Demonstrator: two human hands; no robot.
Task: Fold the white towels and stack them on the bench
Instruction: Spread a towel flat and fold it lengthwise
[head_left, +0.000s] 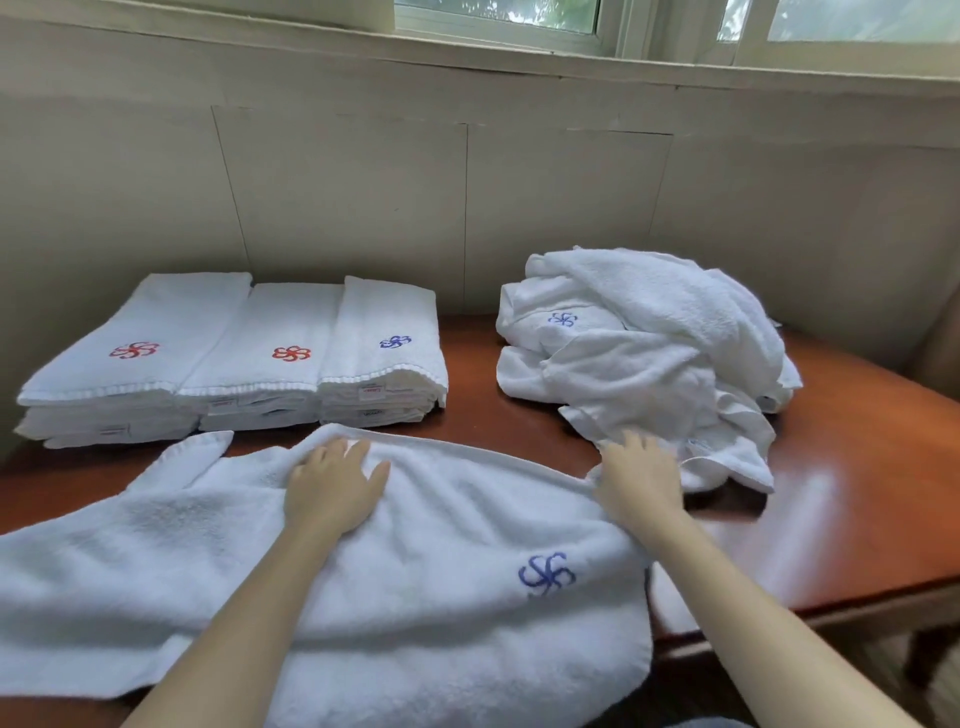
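Note:
A white towel (441, 587) with a blue flower logo lies spread across the front of the brown wooden bench (841, 499). My left hand (332, 483) presses flat on its far edge with straight fingers. My right hand (641, 475) rests flat at the towel's right far corner, its fingertips touching the rumpled heap of unfolded white towels (644, 353) at the back right. At the back left stand three stacks of folded white towels (234, 364), two topped with red logos and one with a blue logo.
A pale panelled wall (467, 197) runs right behind the bench, with a window sill (675, 62) above it. Bare bench wood shows between the stacks and the heap, and at the right end. A bench leg (924, 660) stands at the lower right.

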